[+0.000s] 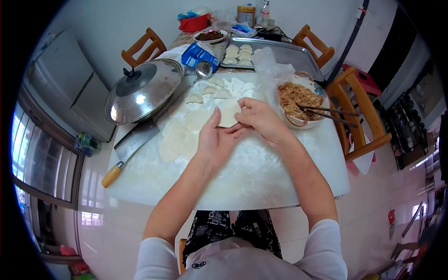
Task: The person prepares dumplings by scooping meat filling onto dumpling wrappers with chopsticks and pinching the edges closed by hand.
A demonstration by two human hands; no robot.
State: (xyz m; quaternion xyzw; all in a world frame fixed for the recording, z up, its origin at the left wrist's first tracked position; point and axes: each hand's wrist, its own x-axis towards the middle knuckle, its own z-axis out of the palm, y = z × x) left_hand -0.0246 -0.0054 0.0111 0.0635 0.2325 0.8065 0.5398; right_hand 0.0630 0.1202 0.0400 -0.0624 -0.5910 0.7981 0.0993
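Observation:
A round dumpling wrapper [228,113] lies between my hands above the floured board. My left hand [215,137] supports it from below and the left, thumb on its edge. The fingers of my right hand [261,119] pinch its right edge. Loose wrappers [179,140] lie overlapping to the left of my hands. Several folded dumplings [224,94] rest on flour just beyond them. To the right stands a bowl of minced filling [298,99] with a pair of chopsticks [329,112] laid across its rim.
A cleaver [137,140] lies at the board's left, beside a lidded pan [144,91] and a ladle [203,70]. Behind, a metal tray [289,55] carries rows of dumplings. A plastic bag [270,67] sits by the bowl. Wooden chairs [361,114] stand around the table.

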